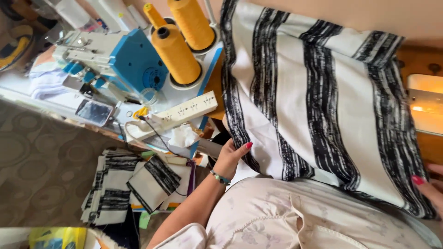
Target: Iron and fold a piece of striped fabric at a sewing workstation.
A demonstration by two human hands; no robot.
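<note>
Both hands hold the striped cloth (318, 101) spread out, filling the right half of the frame.

Left hand (229, 159) pinches its lower left edge — fingers closed on it; right hand (429, 186), lower right, grips the other edge. Judging so, the piece is being straightened — next needs even pull.

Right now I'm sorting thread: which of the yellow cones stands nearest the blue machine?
The front cone, with the dark hole at its top. It stands right beside the blue machine; the thick cone and the thin cone stand behind it.
</note>
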